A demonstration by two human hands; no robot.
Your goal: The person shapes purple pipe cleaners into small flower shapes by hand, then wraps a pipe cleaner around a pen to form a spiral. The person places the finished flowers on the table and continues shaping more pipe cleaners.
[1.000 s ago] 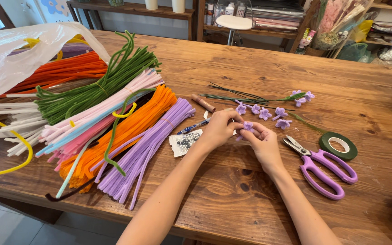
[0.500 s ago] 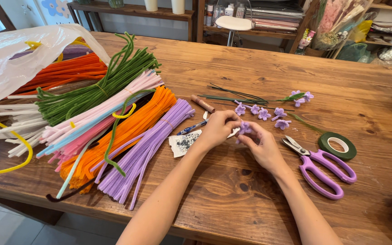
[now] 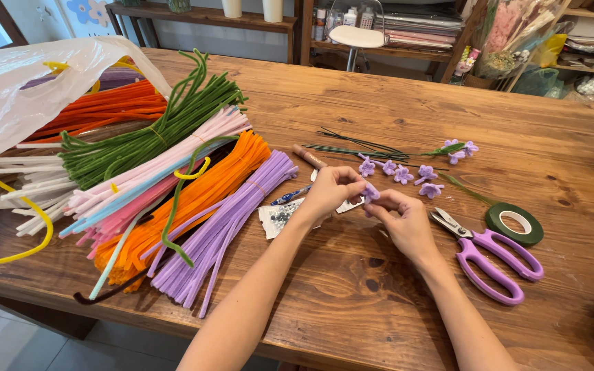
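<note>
- Wooden bench is carrying everything; its near edge is running under both forearms, and its far right corner is lying out of frame.
- White plastic bag is sitting at the left edge, covering the ends of the orange and white stems, so how many are lying inside cannot be counted.
- Pipe-cleaner bundles are fanning from the left edge toward the middle: green, pink, orange, lilac.
- Purple-handled scissors are lying near the right edge, blades pointing toward the hands; a roll of green tape is resting just beyond them.
- Left hand and right hand are meeting at mid-bench, both closing narrowly, fingertip to fingertip, on one small purple flower.
- Judgement: the pinch is looking like petal shaping; doing it well is likely meaning steadying the centre with one hand while the other is bending one loop at a time, keeping it even with the others.
- Finished purple flowers are lying just behind the hands, beside thin green wires.
- Small clear packet is showing partly under the left wrist; its contents are too small to identify.
- Held flower's stem, if any, is being hidden by the fingers.
</note>
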